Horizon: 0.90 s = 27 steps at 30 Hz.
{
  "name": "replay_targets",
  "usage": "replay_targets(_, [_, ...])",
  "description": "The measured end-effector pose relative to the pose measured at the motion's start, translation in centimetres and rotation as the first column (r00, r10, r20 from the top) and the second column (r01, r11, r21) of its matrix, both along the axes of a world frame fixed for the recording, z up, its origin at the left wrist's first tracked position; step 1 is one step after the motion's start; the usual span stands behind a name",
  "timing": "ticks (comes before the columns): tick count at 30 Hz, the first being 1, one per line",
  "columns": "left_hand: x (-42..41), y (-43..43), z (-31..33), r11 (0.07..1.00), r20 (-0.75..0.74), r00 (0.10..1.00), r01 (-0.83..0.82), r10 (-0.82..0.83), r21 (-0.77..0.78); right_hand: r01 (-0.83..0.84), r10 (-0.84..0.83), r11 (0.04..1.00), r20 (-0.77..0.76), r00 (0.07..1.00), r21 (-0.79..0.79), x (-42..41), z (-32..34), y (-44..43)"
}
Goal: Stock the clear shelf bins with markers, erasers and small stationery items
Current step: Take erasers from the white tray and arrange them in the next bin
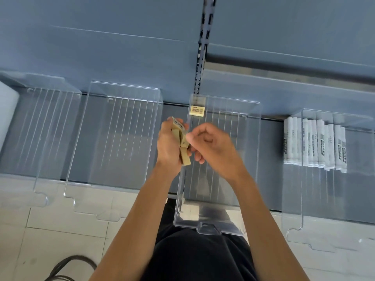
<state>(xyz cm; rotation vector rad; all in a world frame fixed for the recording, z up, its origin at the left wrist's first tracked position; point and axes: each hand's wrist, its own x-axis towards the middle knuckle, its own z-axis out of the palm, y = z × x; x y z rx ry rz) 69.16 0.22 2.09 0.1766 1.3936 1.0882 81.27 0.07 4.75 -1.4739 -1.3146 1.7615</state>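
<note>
**Erasers held at the third bin's left wall**

The third bin [209, 230] from the left is a clear tray on the blue-grey shelf [272, 159], and both hands are gathered over its left wall, about halfway along its length. The left hand [168, 145] is just outside that wall, with fingers and thumb wrapped round a bundle of erasers [183, 148] — tan blocks, one with a printed label facing up. The right hand [213, 147] is above the bin's floor with its fingers curled in. Its thumb and forefinger meet on the bundle's near edge, though motion blur hides which block they pinch.

A single eraser [196, 110] lies flat in the bin's far left corner, label up.

The next bin to the right is the marker bin [292, 234], holding a row of white markers [314, 145] laid side by side. Left of the third bin are two more clear bins [113, 138] — both ribbed along the floor. Behind its far end rises a slotted upright [205, 47]. Below its front lip are dark clothing [203, 258] and pale floor tiles [60, 230], with a black cable [71, 262] further left.
</note>
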Motion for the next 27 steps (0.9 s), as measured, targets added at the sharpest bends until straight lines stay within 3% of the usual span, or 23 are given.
replay_targets(8, [0.6, -0.9, 0.4, 0.995, -0.23, 0.973, 0.028, -0.007, 0.091, 0.063, -0.069, 0.993, 0.051, 0.996, 0.102, 0.3, -0.4, -1.5])
replay_targets(12, [0.7, -1.7, 0.6, 0.996, -0.214, 0.977, 0.034, -0.017, 0.077, 0.112, -0.117, 0.989, 0.04, 0.992, 0.096, 1.0, -0.8, -2.5])
replay_targets(14, [0.7, -1.9, 0.9, 0.999, -0.102, 0.995, -0.006, 0.01, 0.043, 0.163, -0.162, 0.985, -0.02, 0.987, 0.051, 1.4, -0.8, -2.9])
replay_targets(17, [0.2, -1.8, 1.3, 0.987, 0.223, 0.962, -0.162, 0.16, -0.007, 0.22, -0.216, 0.974, -0.092, 0.972, 0.044, 1.6, -0.7, -2.9])
replay_targets(20, [-0.4, -1.8, 1.6, 0.959, 0.485, 0.832, -0.276, 0.27, -0.06, 0.264, -0.256, 0.963, -0.126, 0.959, 0.05, 1.7, -0.5, -2.5])
replay_targets(27, [-0.1, -1.6, 1.8, 0.896, 0.719, 0.554, -0.377, 0.42, -0.233, 0.424, -0.424, 0.905, -0.16, 0.891, -0.04, 1.9, -1.2, -1.5])
